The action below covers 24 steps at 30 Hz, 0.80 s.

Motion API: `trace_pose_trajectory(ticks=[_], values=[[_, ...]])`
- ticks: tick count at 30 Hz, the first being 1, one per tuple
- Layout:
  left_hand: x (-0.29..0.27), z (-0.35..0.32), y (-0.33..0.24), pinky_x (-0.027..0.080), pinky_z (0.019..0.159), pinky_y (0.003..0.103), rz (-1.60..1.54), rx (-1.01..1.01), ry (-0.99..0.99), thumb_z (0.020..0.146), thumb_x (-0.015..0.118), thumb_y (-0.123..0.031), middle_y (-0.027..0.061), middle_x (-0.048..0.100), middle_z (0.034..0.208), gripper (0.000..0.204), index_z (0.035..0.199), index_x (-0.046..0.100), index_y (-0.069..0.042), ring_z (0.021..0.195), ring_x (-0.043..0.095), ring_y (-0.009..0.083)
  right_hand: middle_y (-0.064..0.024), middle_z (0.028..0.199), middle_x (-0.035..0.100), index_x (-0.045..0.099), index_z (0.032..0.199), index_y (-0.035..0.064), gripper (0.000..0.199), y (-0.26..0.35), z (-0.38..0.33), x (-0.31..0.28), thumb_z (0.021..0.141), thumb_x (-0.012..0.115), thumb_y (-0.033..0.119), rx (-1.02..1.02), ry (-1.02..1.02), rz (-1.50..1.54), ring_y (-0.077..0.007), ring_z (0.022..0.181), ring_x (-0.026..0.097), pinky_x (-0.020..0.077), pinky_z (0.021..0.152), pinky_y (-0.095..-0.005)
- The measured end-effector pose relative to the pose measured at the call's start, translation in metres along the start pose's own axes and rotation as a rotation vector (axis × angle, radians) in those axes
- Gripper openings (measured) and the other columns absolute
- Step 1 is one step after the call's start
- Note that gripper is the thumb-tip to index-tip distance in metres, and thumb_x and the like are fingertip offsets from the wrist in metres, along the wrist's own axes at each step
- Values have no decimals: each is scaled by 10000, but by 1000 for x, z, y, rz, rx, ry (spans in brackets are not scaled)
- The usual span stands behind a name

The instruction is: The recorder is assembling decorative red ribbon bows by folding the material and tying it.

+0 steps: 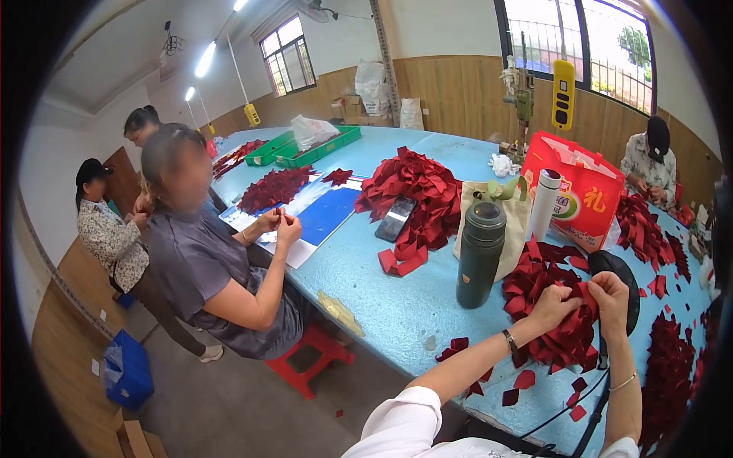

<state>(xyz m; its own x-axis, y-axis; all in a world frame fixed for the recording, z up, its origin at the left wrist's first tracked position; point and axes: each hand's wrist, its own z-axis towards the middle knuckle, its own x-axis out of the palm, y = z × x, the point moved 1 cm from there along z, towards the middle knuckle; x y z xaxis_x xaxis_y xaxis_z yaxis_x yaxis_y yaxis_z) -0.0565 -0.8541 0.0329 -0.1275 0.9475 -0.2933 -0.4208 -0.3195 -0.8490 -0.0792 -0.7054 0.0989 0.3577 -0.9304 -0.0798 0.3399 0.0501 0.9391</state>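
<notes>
My left hand, with a dark band at the wrist, and my right hand, with a thin bracelet, come together over a heap of dark red fabric pieces. Both are closed, fingertips pinching a small red fabric piece between them. Its far side and exact shape are partly hidden by my fingers. Loose red petal-shaped scraps lie on the blue table in front of the heap. A black bag rests just behind my right hand, its strap running down toward the table edge.
Left of the heap stands a dark green thermos, before a cream tote bag. A white bottle and red gift bag are behind. A phone lies against another red heap. A co-worker sits on a red stool.
</notes>
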Motion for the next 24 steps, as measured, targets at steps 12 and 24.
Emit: trace_pose_trajectory(ticks=[12, 24], values=[[-43, 20, -14, 518, 576, 340, 22, 113, -364, 845, 464, -26, 181, 652, 780, 210, 995, 609, 0, 636, 667, 223, -21, 560, 525, 575, 814, -11, 178, 44, -26, -22, 826, 663, 144, 285, 175, 229, -69, 364, 427, 334, 334, -219], [-30, 22, -6, 496, 497, 301, 159, 4, -435, 858, 459, -19, 137, 648, 679, 190, 959, 618, 11, 535, 639, 191, -9, 446, 453, 547, 779, -1, 149, 86, -84, -127, 810, 637, 113, 191, 77, 32, -64, 287, 347, 307, 299, -211]])
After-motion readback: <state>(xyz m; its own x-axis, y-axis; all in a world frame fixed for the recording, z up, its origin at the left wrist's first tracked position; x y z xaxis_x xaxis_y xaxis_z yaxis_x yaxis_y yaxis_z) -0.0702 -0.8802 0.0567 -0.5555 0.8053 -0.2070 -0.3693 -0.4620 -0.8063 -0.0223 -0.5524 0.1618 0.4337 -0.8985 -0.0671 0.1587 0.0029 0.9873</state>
